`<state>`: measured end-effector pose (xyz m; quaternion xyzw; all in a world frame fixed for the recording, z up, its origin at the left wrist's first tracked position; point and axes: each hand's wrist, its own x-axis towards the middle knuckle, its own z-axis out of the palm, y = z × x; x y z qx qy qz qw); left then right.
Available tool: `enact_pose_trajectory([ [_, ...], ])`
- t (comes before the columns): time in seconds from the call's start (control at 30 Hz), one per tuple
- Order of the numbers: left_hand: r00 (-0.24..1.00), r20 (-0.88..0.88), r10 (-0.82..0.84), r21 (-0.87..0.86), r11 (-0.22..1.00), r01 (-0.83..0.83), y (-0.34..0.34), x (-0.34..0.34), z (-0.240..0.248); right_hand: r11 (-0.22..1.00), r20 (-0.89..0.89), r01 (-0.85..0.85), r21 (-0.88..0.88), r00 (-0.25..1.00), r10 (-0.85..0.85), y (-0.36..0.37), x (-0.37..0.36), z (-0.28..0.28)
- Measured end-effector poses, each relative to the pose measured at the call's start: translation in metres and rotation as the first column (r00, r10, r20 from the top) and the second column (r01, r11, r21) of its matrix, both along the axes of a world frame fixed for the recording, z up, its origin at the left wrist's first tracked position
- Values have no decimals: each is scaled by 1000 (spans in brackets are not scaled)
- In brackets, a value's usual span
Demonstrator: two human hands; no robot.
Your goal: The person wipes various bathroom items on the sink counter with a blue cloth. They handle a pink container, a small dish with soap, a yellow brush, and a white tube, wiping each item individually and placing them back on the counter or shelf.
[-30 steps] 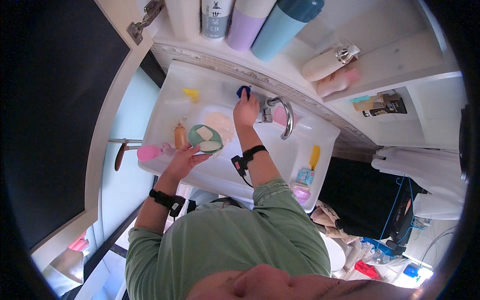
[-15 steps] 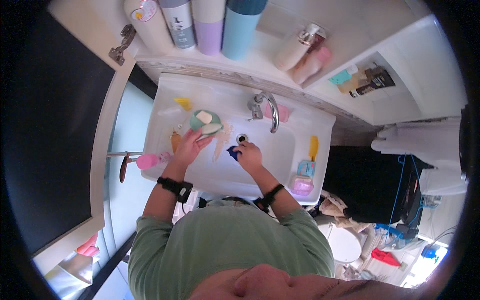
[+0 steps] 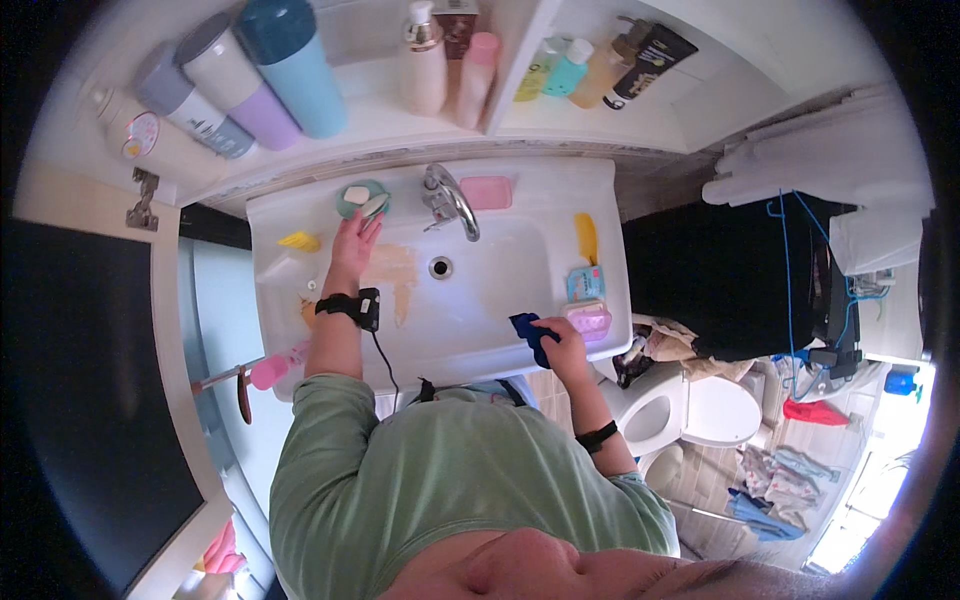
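Observation:
My left hand (image 3: 352, 247) reaches to the back left corner of the white sink (image 3: 480, 335), its fingers at the near edge of a green soap dish (image 3: 350, 209). Two pale soap bars lie in the dish, one of them a white bar (image 3: 357, 195); the fingers partly cover its near side. My right hand (image 3: 566, 352) is closed on a dark blue cloth (image 3: 528, 328), held over the sink's front right edge. Beige smears (image 3: 392, 268) mark the basin left of the drain (image 3: 440, 267).
A chrome faucet (image 3: 455, 205) stands at the back beside a pink tray (image 3: 486, 192). Along the right rim lie a yellow comb (image 3: 585, 238), a blue packet (image 3: 585, 284) and a lilac soap box (image 3: 590, 322). Bottles, including a blue one (image 3: 300, 80), line the shelf behind. An open cabinet door (image 3: 190, 420) stands at left.
The soap dish has moved from over the basin to the back left corner with my left hand. My right hand has carried the blue cloth from near the drain to the front right edge.

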<state>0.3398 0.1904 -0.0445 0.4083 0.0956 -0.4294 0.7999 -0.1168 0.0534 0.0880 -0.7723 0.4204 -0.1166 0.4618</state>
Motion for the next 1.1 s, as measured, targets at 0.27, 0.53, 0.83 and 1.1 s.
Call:
enact_pose_trajectory([
  [0.27,994,41,-98,41,994,97,-4,-1,7,993,-28,110,32,994,-110,-14,-32,-10],
  [0.53,832,437,-343,433,890,140,-12,-18,-17,987,-55,110,117,993,-104,-14,-36,-20],
  [0.83,319,756,-571,650,598,-469,-43,4,-56,990,-125,126,65,985,-118,-13,-53,-26],
  [1.1,231,660,-715,665,414,-621,-41,6,-40,985,-146,154,80,979,-141,-11,-59,-29],
])
